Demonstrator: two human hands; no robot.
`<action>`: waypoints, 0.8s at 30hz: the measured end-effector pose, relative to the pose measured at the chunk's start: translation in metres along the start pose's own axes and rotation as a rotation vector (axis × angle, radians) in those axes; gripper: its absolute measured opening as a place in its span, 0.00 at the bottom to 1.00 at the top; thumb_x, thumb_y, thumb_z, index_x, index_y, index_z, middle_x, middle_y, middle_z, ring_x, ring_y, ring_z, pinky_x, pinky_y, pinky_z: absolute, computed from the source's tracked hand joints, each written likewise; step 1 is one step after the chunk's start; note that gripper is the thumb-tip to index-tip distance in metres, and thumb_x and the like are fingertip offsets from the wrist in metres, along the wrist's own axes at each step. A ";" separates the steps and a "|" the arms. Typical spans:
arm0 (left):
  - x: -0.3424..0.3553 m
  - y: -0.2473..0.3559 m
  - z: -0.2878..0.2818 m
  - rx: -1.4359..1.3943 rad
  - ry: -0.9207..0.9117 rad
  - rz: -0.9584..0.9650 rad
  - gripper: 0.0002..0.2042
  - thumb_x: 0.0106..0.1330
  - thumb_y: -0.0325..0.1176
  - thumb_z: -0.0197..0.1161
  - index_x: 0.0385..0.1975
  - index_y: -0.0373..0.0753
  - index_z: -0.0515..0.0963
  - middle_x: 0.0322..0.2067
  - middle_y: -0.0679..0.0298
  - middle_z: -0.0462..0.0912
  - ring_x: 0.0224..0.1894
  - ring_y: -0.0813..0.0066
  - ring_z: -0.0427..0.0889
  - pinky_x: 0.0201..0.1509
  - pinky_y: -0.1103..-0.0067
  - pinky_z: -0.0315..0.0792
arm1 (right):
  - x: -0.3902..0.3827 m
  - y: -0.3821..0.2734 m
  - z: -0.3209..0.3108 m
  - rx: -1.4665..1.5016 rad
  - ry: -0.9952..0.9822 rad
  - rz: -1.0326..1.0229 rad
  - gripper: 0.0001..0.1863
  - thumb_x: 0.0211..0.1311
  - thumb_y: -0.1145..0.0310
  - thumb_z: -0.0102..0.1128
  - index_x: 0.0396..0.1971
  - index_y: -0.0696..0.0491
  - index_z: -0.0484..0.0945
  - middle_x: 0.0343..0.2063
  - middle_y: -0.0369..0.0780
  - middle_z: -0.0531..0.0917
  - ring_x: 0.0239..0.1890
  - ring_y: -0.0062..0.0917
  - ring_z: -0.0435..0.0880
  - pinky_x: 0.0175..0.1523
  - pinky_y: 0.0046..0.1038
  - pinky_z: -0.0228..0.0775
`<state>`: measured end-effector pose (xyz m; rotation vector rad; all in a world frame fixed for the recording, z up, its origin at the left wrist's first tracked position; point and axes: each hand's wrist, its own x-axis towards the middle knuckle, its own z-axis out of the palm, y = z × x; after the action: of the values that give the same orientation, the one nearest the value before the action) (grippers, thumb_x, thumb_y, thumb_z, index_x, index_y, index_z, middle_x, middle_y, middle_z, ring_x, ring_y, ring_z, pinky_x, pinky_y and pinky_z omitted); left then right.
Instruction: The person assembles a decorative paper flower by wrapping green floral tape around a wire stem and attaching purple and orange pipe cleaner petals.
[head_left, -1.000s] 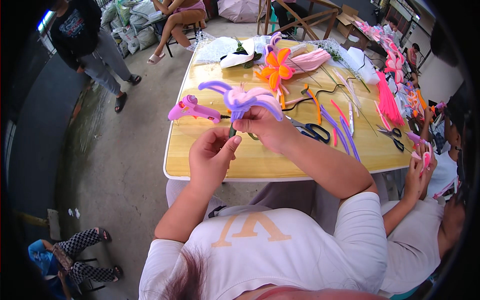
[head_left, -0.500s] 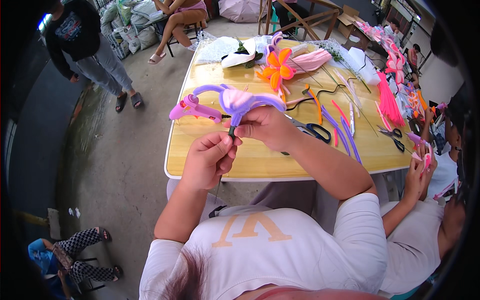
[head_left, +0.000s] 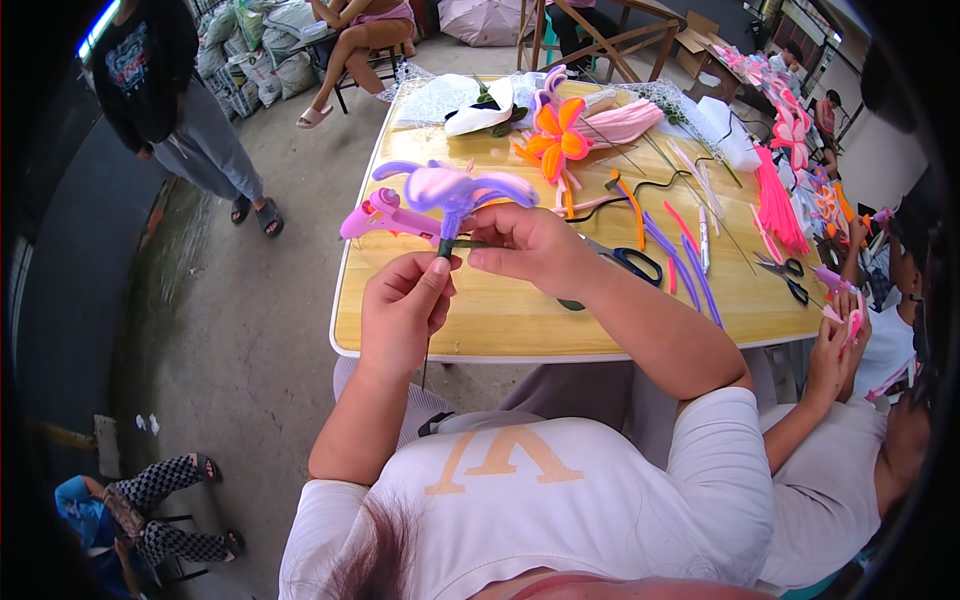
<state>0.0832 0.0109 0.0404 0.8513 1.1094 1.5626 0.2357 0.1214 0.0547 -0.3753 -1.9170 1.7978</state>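
Observation:
My left hand (head_left: pixel 405 305) pinches the green-wrapped stem (head_left: pixel 445 250) of a lilac and pale pink fuzzy flower (head_left: pixel 455 188), with a thin wire hanging below. My right hand (head_left: pixel 525 245) is closed on a strip of green tape (head_left: pixel 472 243) stretched sideways from the stem. Just behind them a pink glue gun (head_left: pixel 385 215) rests on the yellow table (head_left: pixel 375 325). Black-handled scissors (head_left: pixel 630 262) lie beside my right hand, partly hidden, near loose purple fuzzy stems (head_left: pixel 690 270).
An orange flower (head_left: pixel 557 140), wrapping mesh (head_left: pixel 415 95) and pink bundles (head_left: pixel 775 200) lie on the table. A co-worker's hands (head_left: pixel 835 345) hold pink pieces at the right, near more scissors (head_left: pixel 790 280). A person (head_left: pixel 155 90) stands left; others sit around.
The flower has shifted left with my left hand. My right hand's fingers have moved rightward off the stem, and the green tape now shows stretched between them and the stem.

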 end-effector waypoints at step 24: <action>0.006 -0.005 -0.005 0.843 0.343 0.766 0.07 0.53 0.20 0.62 0.26 0.32 0.70 0.19 0.67 0.73 0.20 0.86 0.72 0.22 0.87 0.66 | -0.009 -0.011 0.014 -0.034 0.083 0.106 0.10 0.60 0.69 0.53 0.36 0.60 0.74 0.19 0.34 0.75 0.20 0.12 0.69 0.25 0.16 0.60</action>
<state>0.0782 0.0160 0.0340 1.7678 1.8933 1.8932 0.2380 0.1038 0.0637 -0.5638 -1.9044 1.7882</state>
